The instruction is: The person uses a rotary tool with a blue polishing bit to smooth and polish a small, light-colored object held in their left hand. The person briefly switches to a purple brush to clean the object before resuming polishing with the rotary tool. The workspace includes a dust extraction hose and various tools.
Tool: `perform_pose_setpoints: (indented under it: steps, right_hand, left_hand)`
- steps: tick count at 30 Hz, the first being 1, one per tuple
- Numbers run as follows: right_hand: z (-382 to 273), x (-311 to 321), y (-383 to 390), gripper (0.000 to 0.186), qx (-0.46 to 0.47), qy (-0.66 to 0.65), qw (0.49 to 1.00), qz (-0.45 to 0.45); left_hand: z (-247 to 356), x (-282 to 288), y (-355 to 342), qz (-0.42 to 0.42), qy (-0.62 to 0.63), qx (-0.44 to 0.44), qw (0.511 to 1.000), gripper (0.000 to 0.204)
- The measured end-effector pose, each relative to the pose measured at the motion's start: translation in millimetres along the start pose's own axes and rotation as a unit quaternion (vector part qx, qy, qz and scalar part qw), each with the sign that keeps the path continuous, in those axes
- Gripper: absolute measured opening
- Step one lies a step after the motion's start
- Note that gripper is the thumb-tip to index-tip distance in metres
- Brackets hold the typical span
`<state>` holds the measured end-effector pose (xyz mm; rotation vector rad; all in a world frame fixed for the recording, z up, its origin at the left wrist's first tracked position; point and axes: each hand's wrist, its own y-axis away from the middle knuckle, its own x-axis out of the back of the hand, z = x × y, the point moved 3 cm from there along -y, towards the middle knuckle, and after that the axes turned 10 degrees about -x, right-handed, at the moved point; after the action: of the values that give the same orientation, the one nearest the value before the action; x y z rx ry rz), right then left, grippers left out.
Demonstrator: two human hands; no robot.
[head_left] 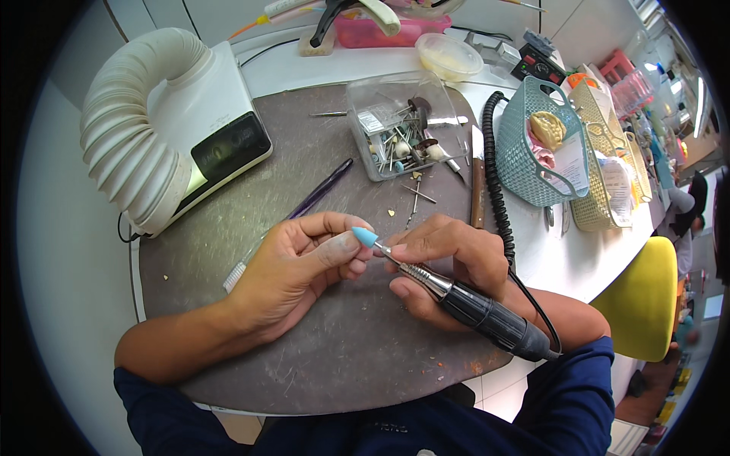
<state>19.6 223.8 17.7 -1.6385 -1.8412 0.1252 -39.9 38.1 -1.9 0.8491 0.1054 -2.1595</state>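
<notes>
My left hand (300,273) pinches a light blue pointed tip (364,235) between thumb and index finger. The tip sits on a metal shank in a black and silver rotary handpiece (487,319), which lies in my right hand (464,266) with its coiled cord (499,182) trailing to the back. Behind my hands, a clear plastic box (403,137) holds several small bits and discs. A purple-handled brush (319,190) lies beside my left hand, and a wooden-handled knife (477,205) lies near the cord.
A white dust extractor with ribbed hose (129,137) stands left on the grey mat (304,365). A round plastic container (449,53), pink tray (391,30) and black control box (536,68) are behind. Mesh baskets (540,152), a yellow chair (642,304) and another person (688,209) are at the right.
</notes>
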Motion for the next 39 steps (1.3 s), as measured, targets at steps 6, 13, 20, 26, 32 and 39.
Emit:
perform_pose_setpoints:
  steps: [6,13,20,26,32,39]
  right_hand:
    - [4.8,2.8,0.7,0.029,-0.005,0.007,1.000,0.019]
    - [0.5,-0.1,0.8,0.029,-0.017,0.003,0.999,0.049]
    - [-0.8,1.6,-1.3,0.028,0.000,0.004,1.000,0.013]
    - [6.3,2.7,0.1,0.027,-0.056,-0.050,0.995,0.061]
    - [6.9,0.2,-0.5,0.028,-0.083,-0.061,0.991,0.081]
    - [6.1,-1.3,-3.9,0.030,-0.061,-0.042,0.996,0.056]
  left_hand:
    - [-0.1,-1.4,0.0,0.005,-0.001,0.000,1.000,0.019]
    - [-0.7,0.4,-0.4,-0.002,0.008,-0.001,1.000,0.019]
    - [-0.6,1.0,-1.0,-0.007,0.004,-0.002,1.000,0.019]
    - [-3.3,0.2,0.2,-0.008,-0.043,-0.024,0.999,0.019]
    - [-3.1,-5.0,1.6,-0.039,-0.122,-0.060,0.990,0.018]
    - [-6.2,-3.2,4.0,-0.048,-0.151,-0.084,0.984,0.014]
